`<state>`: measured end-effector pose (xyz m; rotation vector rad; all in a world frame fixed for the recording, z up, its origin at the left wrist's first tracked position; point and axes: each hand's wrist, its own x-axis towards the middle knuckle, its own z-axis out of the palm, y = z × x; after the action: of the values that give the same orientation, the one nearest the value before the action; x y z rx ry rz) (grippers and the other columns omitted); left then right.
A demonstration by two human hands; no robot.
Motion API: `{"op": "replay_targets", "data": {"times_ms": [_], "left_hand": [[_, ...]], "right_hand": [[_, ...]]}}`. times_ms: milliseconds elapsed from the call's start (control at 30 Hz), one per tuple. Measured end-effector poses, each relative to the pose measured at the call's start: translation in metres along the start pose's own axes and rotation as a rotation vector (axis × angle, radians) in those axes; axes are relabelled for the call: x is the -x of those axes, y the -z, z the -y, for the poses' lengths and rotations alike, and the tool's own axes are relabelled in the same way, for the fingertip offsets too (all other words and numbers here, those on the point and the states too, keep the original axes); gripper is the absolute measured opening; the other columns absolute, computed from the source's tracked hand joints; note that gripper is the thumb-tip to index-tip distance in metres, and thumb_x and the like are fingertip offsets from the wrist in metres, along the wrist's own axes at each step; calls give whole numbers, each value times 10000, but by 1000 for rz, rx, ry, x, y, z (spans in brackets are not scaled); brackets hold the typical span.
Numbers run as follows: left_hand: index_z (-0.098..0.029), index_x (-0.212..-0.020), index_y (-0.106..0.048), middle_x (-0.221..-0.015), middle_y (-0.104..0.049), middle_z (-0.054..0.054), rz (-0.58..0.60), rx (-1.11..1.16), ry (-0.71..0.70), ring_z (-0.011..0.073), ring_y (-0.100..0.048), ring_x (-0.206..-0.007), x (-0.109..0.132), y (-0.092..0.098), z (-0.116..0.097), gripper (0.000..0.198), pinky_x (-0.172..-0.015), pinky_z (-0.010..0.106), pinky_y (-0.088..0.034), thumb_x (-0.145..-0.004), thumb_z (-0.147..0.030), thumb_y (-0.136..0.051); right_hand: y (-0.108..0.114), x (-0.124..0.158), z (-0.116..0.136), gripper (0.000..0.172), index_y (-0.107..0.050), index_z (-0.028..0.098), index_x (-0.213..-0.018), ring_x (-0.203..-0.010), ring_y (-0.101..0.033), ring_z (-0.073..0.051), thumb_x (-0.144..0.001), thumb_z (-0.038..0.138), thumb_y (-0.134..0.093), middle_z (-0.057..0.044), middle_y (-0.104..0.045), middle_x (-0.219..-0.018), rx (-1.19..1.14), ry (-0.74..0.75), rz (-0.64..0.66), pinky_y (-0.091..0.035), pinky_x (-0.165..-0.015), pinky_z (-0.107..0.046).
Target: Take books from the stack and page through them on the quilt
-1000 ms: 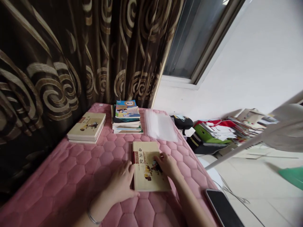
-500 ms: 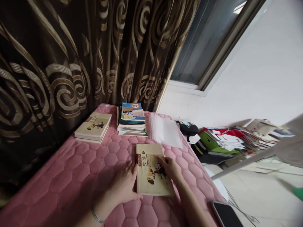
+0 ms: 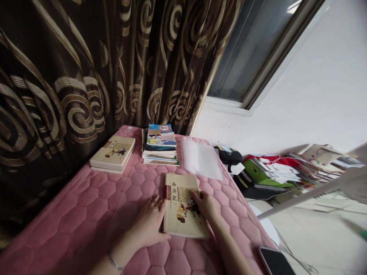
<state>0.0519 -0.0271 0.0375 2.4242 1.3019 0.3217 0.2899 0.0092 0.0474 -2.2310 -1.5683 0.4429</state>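
Observation:
A cream paperback book (image 3: 183, 225) with Chinese characters and a small painted scene on its cover lies on the pink quilted mattress (image 3: 94, 210) in front of me. My left hand (image 3: 150, 221) rests along its spine side, fingers stretched out and thumb spread near the lower corner. At the opposite edge, my right hand (image 3: 207, 206) grips the book, with a digit on the cover and the other fingers partly hidden. Farther left sits a stack of similar cream books (image 3: 113, 152). A pile of schoolbooks (image 3: 160, 149) with a blue top cover stands at the back.
Clear plastic sleeves (image 3: 202, 158) lie near the mattress's right edge. A dark phone (image 3: 275, 261) is at the lower right. Beyond the edge are bags and heaped papers (image 3: 272, 172) and a pale slanting pole (image 3: 298, 196). A patterned curtain (image 3: 114, 68) hangs behind.
Almost nothing differs. The view has shifted slightly, and both hands keep their places at the book's two sides.

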Motion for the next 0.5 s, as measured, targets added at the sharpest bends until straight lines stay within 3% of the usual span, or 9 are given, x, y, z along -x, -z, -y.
{"op": "replay_targets", "data": {"times_ms": [500], "left_hand": [[-120, -1390, -362, -1488, -344, 244, 34, -8, 18, 363, -270, -1405, -1, 1, -6, 954, -1150, 528, -225, -601, -423, -803]], "right_hand": [[-3, -3, -1, 344, -559, 198, -689, -659, -639, -186, -908, 449, -473, -77, -693, -714, -20, 16, -1, -358, -527, -237]]}}
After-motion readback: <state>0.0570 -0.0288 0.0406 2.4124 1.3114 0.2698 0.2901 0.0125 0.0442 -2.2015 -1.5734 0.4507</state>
